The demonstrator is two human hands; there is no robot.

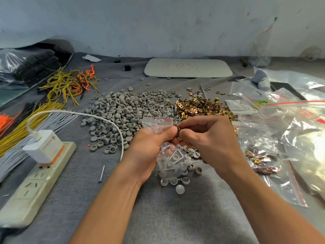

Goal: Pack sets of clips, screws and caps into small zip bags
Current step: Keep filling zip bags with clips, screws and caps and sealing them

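My left hand (149, 150) grips a small clear zip bag (173, 160) by its neck; grey caps and silver screws show through the plastic. The bag's red-striped mouth (158, 122) sticks up above my fingers. My right hand (209, 138) pinches a small brass clip (178, 129) at the bag's opening, fingertips touching the left hand. A large heap of grey caps (126, 110) lies behind the hands. A heap of brass clips (202, 106) lies to its right. Several loose caps (174, 181) and a single screw (101, 173) lie on the grey cloth near me.
A white power strip (35, 182) with a charger (43, 146) and its cable (84, 114) lies at the left. Bundles of yellow, orange and grey wires (68, 83) fill the far left. Clear zip bags (274, 138) pile at the right. A white board (188, 67) lies at the back.
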